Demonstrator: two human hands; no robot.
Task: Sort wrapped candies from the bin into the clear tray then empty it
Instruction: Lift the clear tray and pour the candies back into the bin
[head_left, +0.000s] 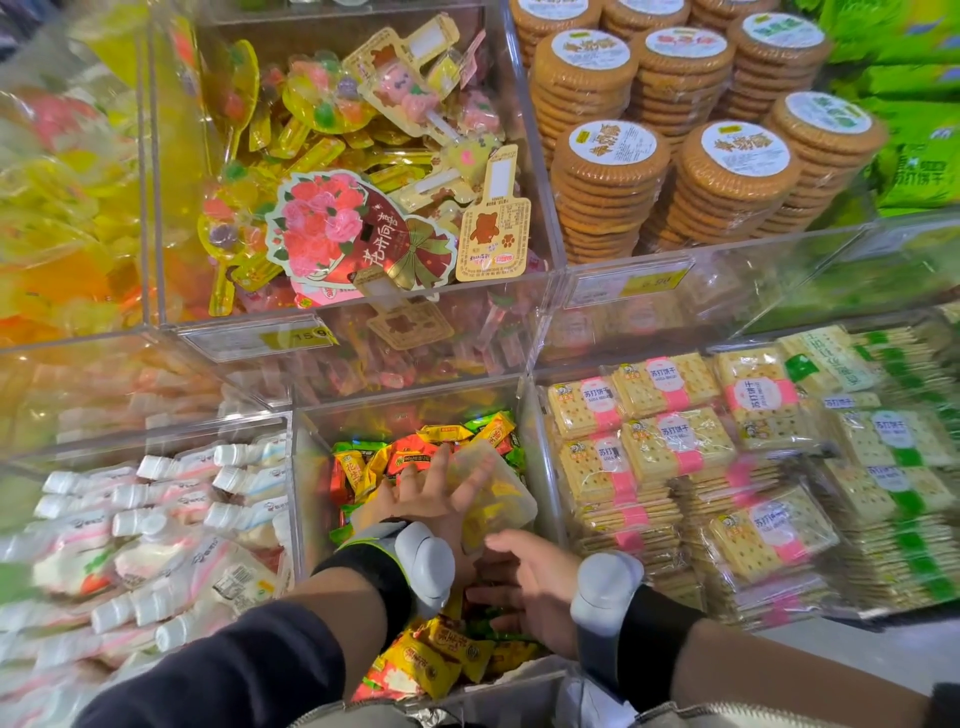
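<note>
The left hand (431, 493) reaches forward with fingers spread wide, palm down, while the right hand (524, 587) lies just behind it, fingers loosely extended leftward.

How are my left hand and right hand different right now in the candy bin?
The left hand reaches farther into the bin, fingers spread against the clear tray; the right hand sits nearer, beside the tray, over the wrapped candies. The left lies flat, the right is loosely curled. Both wear grey wrist devices and dark sleeves.
</note>
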